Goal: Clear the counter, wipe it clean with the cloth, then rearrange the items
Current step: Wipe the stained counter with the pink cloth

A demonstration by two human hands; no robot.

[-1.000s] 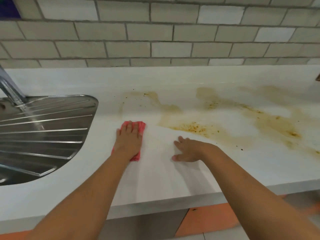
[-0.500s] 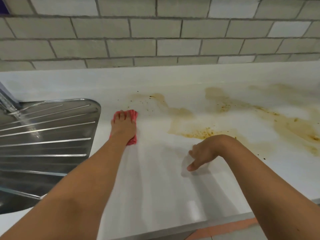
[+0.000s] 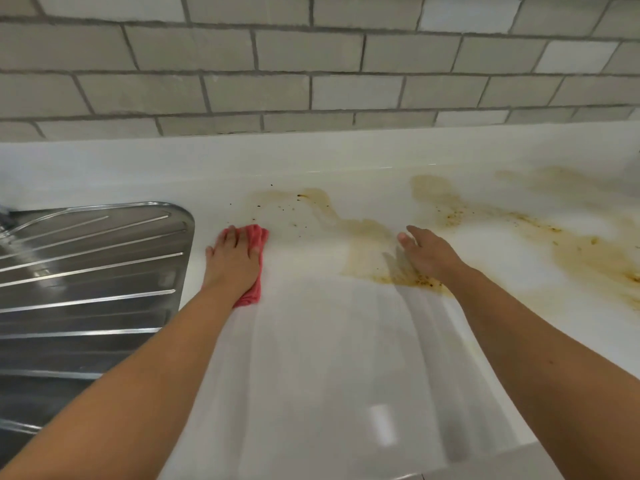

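Observation:
A red cloth (image 3: 258,237) lies flat on the white counter (image 3: 329,358), just right of the drainboard. My left hand (image 3: 233,263) presses on it with straight fingers, covering most of it. My right hand (image 3: 427,254) is held open over the counter further right, fingers stretched out above a brown stain (image 3: 367,233). More yellow-brown stains with dark specks (image 3: 571,254) spread across the right half of the counter. A wet wiped streak runs from the hands toward the front edge.
A steel ribbed drainboard (image 3: 86,278) fills the left side, sunk into the counter. A grey tiled wall (image 3: 311,81) rises behind the counter. The counter's front edge (image 3: 485,467) runs along the bottom right.
My left hand has pushed the cloth away from me toward the wall, along the drainboard's edge. My right hand has moved forward and uncurled over the brown stain.

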